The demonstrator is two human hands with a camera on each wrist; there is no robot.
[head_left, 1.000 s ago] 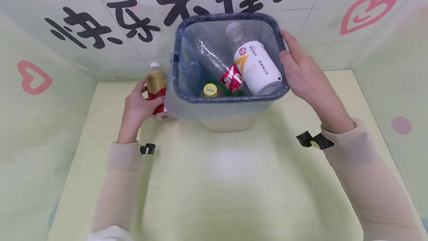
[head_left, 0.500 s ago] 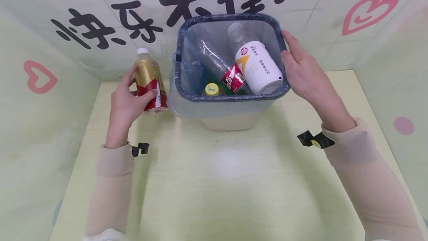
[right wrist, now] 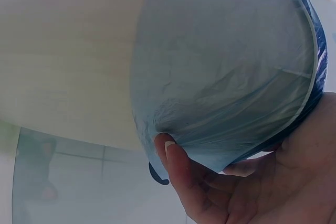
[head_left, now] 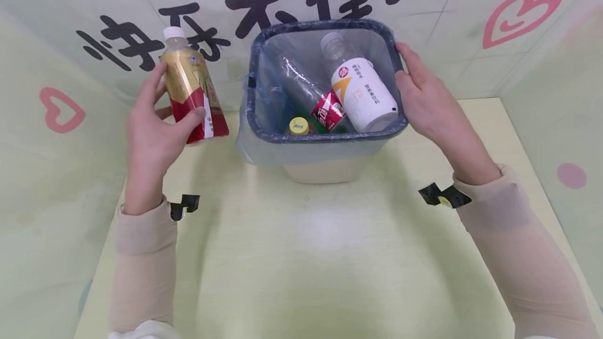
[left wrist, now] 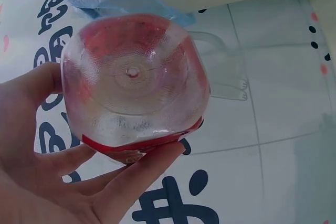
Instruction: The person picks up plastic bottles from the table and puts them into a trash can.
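My left hand grips a plastic drink bottle with a gold and red label and a white cap, tilted a little left and raised beside the bin. The left wrist view looks at the bottle's clear base, with fingers wrapped about its side. My right hand holds the right rim of a trash bin lined with a blue plastic bag. In the right wrist view, a thumb or finger presses the liner against the bin's outside.
Inside the bin lie a clear bottle with a red label, a white-labelled bottle and a yellow-capped bottle. The bin stands on a pale table near the back wall, which carries large black characters. Side walls flank the table.
My left hand has lifted the gold and red bottle from beside the bin, carrying it up and to the left. The right hand and the bin have stayed in place.
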